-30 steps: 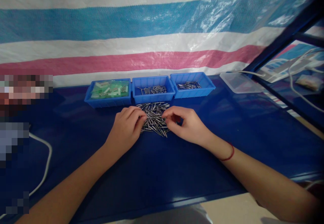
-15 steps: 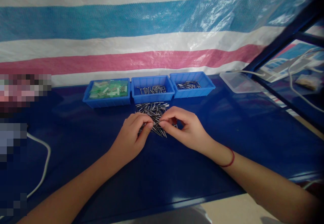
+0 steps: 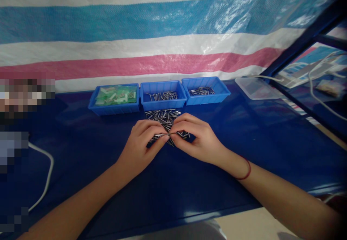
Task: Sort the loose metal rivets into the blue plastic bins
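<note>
A thin metal rod (image 3: 163,134) lies level between my two hands, its exact kind too small to make out. My left hand (image 3: 145,137) is closed, with thumb and index finger pinching it. From the other side my right hand (image 3: 196,133) pinches its right end, the fingertips of both hands almost touching. Behind and beneath the fingers spreads a loose pile of slim metal rods (image 3: 162,116), some silvery and some dark. Part of this pile is hidden by my hands.
Three blue bins stand in a row behind the pile: the left bin (image 3: 115,109) holds green plastic bags with small parts; the middle bin (image 3: 164,105) and right bin (image 3: 208,99) hold metal pieces. A clear plastic lid (image 3: 253,88) and white cable (image 3: 50,171) lie on the blue table (image 3: 168,196).
The fingertips have come closer together, my left thumb shifting right. A thin metal rod now shows between them. The bins and pile look the same.
</note>
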Action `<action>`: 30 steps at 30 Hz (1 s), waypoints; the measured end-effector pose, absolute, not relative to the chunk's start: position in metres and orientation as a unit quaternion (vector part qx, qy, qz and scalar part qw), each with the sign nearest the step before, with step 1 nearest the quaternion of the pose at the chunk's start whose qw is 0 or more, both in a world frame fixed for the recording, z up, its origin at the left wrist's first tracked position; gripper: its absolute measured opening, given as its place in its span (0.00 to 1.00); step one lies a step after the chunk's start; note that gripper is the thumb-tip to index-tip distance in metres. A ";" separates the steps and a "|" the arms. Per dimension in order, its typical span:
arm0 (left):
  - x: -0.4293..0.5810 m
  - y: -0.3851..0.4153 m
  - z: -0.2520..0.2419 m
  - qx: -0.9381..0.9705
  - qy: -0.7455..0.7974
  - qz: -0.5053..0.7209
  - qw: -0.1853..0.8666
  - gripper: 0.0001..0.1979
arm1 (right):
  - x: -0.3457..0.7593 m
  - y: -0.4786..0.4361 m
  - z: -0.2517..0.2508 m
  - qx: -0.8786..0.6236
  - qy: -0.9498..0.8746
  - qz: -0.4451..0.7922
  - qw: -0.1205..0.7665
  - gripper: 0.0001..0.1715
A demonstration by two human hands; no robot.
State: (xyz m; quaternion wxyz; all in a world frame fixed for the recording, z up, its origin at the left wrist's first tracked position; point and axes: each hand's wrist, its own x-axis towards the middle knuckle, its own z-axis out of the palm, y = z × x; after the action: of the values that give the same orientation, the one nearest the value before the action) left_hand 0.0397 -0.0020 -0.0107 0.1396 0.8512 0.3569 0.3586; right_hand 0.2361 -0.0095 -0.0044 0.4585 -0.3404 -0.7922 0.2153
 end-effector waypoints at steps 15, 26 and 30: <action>0.028 0.011 -0.025 0.903 0.379 0.199 0.029 0.22 | 0.285 0.045 -0.008 -0.549 -0.357 0.430 0.621 0.18; 0.039 0.004 -0.022 0.932 0.301 0.204 0.002 0.10 | 0.258 0.017 -0.006 -0.500 -0.629 0.357 0.476 0.05; 0.041 0.002 -0.022 0.933 0.287 0.218 -0.012 0.07 | 0.255 0.015 -0.010 -0.494 -0.642 0.361 0.462 0.07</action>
State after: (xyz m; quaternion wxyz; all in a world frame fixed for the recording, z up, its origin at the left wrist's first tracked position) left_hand 0.0412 0.0022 -0.0216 -0.0120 0.9328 0.2867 0.2181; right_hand 0.2553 0.0153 -0.0096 0.4620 -0.4944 -0.6415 0.3613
